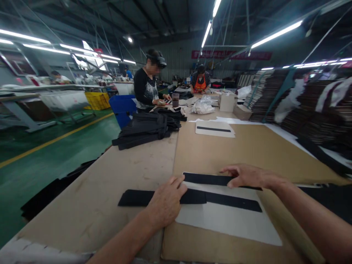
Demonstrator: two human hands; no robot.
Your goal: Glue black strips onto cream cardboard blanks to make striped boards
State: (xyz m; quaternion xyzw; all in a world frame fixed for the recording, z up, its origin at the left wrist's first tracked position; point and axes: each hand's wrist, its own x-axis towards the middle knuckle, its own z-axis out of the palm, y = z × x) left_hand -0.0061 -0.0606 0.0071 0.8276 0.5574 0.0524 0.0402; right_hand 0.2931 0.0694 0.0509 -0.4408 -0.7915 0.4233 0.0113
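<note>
A white rectangular board (225, 220) lies on brown cardboard in front of me. Near its far edge rests a black strip (206, 179), and a second black strip (233, 202) crosses its middle. Another black strip (136, 198) overlaps that second one and extends left beyond the board. My left hand (166, 203) is closed over this overlapping strip, with its fingertips at the left end of the far strip. Over the right part of the far strip is my right hand (246, 176), its thumb touching the strip and its fingers apart. The right hand partly hides that strip.
A pile of black strips (145, 128) lies at the table's left edge. Farther back is a white board with one black strip (214, 129). Two people (147, 82) work beyond, near a plastic bag (202, 105). Tall stacks (264, 93) stand to the right.
</note>
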